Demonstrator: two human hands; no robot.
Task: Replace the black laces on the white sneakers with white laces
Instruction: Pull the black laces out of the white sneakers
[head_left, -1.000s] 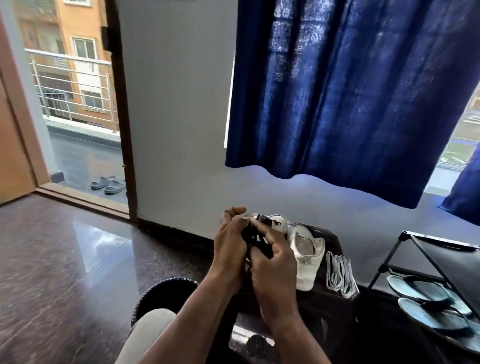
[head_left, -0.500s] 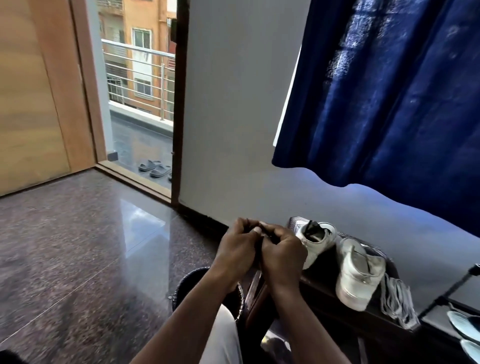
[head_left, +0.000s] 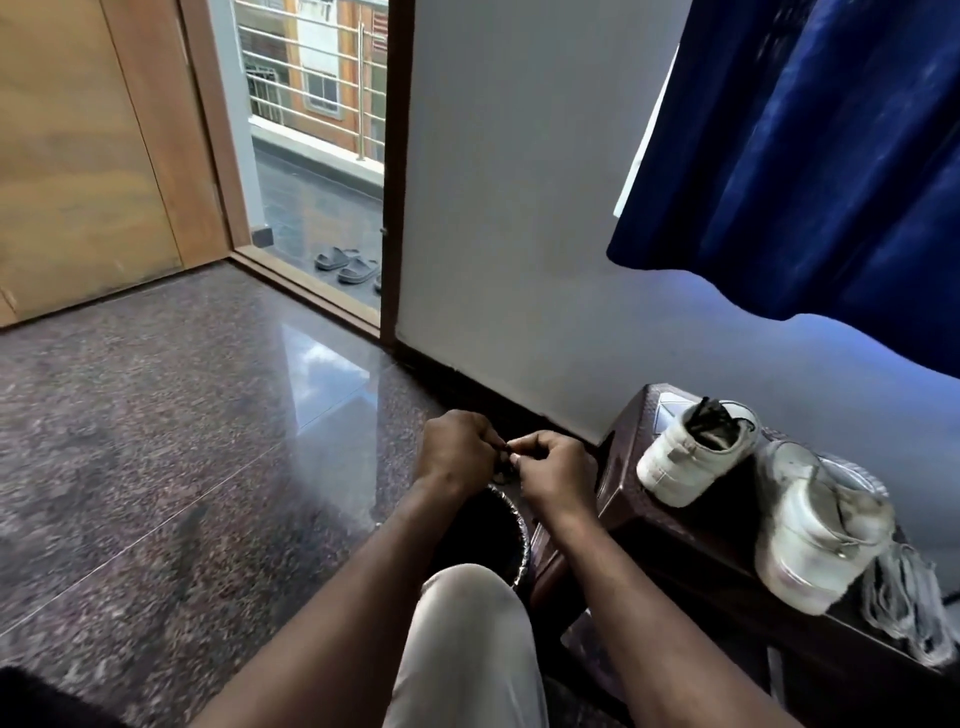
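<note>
Left hand (head_left: 457, 449) and right hand (head_left: 550, 470) pinch a bunched black lace (head_left: 503, 451) above the bin (head_left: 511, 525). Probable step: discarding. Next: white laces (head_left: 906, 603), beside sneakers (head_left: 696, 457) on table (head_left: 670, 551) to the right.

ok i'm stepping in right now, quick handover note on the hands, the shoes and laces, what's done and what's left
Left hand and right hand: both pinched shut on a small dark bundle, probably a removed black lace, held above the black bin.
Far sneaker on the dark stand has black lace at its opening. Near sneaker shows no lace.
White laces lie bundled beside the near sneaker, unused.
Left: drop the bundle, strip the far sneaker, thread white laces into both.
</note>
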